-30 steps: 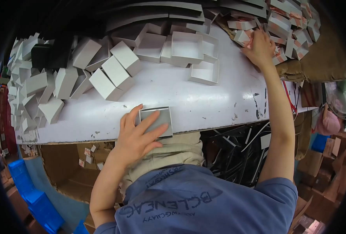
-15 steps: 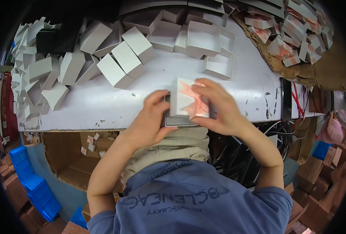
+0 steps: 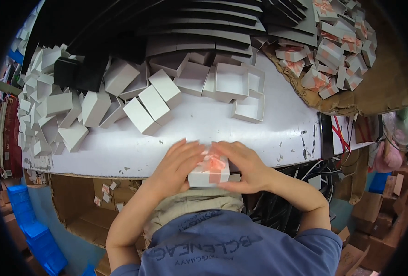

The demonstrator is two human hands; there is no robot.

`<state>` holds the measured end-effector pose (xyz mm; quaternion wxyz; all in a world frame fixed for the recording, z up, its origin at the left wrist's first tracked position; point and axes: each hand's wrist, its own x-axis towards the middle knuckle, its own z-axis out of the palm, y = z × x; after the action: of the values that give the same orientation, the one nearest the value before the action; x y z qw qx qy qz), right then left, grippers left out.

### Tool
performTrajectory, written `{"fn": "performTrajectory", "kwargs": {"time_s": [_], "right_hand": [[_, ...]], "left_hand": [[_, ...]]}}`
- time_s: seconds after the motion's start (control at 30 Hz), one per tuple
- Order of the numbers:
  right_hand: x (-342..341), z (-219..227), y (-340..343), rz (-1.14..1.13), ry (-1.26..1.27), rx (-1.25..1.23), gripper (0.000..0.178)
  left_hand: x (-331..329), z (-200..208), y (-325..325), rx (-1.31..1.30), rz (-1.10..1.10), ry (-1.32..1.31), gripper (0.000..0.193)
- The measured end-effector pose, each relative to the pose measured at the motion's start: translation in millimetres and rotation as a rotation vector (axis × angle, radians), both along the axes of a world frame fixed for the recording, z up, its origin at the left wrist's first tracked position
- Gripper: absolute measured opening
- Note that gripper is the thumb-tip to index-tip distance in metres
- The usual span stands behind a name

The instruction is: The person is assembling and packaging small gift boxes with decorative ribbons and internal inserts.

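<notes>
A small white gift box with a pink ribbon and bow is held between my two hands at the front edge of the table. My left hand is closed on its left side, fingers curled over the top. On the other side my right hand grips it, with the thumb low at the front corner and the fingers across the top. The lid appears to sit over the base; my fingers hide much of the upper face. Farther back lie open white box bases and white boxes.
White boxes are heaped on the left of the table. Black-edged sheets or trays are stacked at the back. A torn cardboard carton at the right holds ribboned boxes. Cables hang below the table edge.
My hands have brought the gift box nearer to my body and tilted its front side into view. The dark lower tray beneath the lid no longer shows. The view has shifted.
</notes>
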<state>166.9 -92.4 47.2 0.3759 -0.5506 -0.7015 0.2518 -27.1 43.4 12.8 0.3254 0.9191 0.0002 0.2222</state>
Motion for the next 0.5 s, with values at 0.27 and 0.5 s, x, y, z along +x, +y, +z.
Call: {"fn": "performTrajectory", "kwargs": {"time_s": [0.27, 0.5], "right_hand": [[-11, 27, 21, 0.445, -0.46, -0.486, 0.052], [190, 51, 109, -0.694, -1.231, 0.498, 0.045]], "left_hand": [[-62, 26, -35, -0.579, 0.252, 0.324, 0.052], [-194, 54, -13, -0.147, 1.048, 0.48, 0.074]]}}
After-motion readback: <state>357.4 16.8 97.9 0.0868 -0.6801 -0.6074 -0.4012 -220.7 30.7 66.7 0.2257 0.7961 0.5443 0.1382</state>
